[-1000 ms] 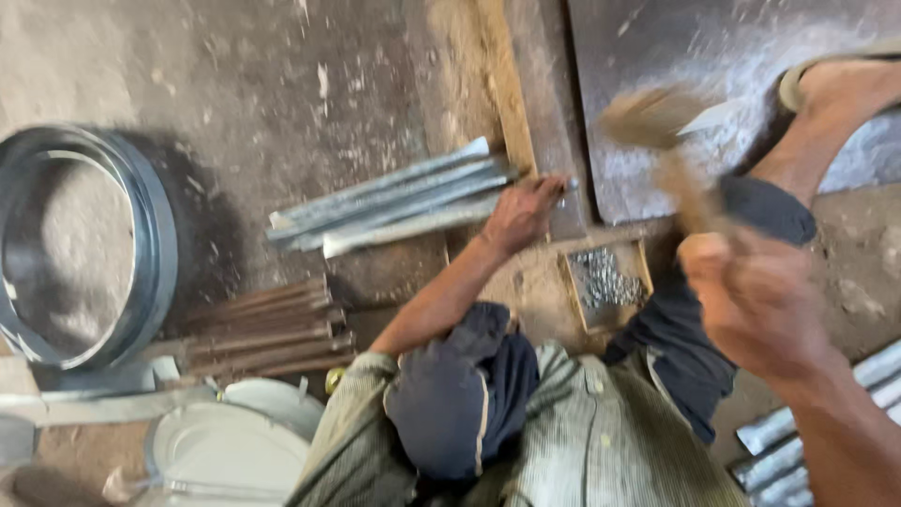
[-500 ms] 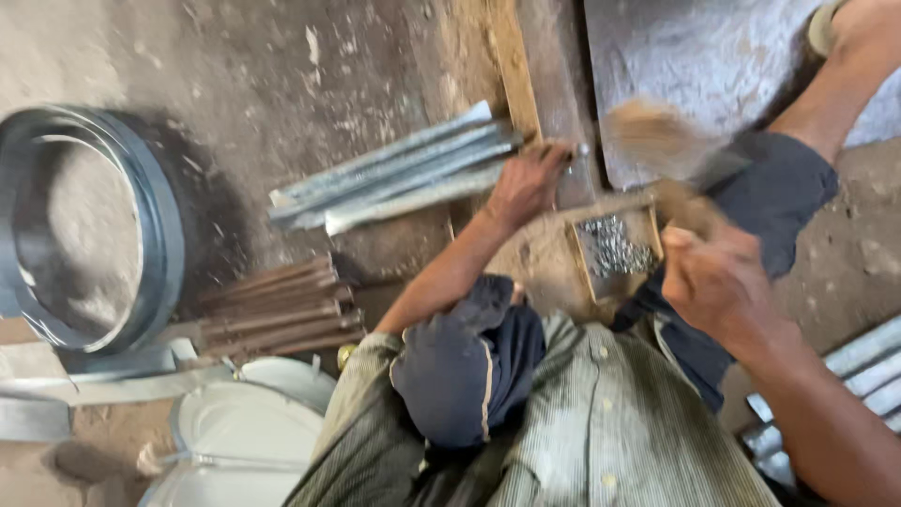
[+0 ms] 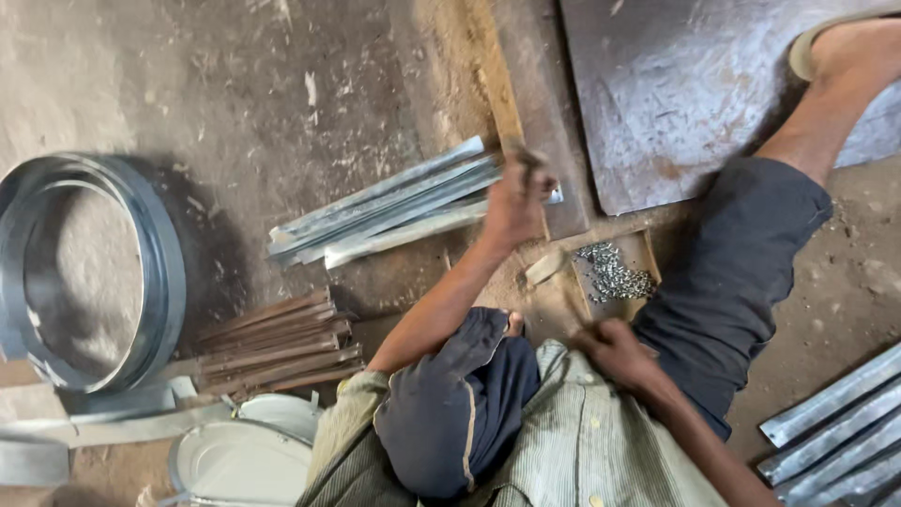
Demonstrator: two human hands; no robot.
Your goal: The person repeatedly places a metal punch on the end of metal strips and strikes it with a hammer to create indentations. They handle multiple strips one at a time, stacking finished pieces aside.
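Note:
My left hand (image 3: 514, 202) reaches forward, its fingers curled over the near end of a bundle of long grey metal strips (image 3: 385, 208) that lies on the dirt floor. Close to my lap, my right hand (image 3: 615, 352) grips the handle of a hammer (image 3: 546, 268). The hammer's pale head rests low, next to a small wooden tray (image 3: 648, 252) that holds several small shiny metal pieces. My dark-trousered knee lies right of the tray.
Wide metal hoops (image 3: 155, 282) lie stacked at the left. Brown rusty strips (image 3: 272, 343) and a round pale metal lid (image 3: 235, 460) are in front of me. A large metal sheet (image 3: 694, 94), a wooden plank (image 3: 493, 75) and more grey strips (image 3: 835, 422) lie to the right.
My right hand has come down with the hammer from a raised position to low beside the tray. My left hand has stayed on the end of the strips.

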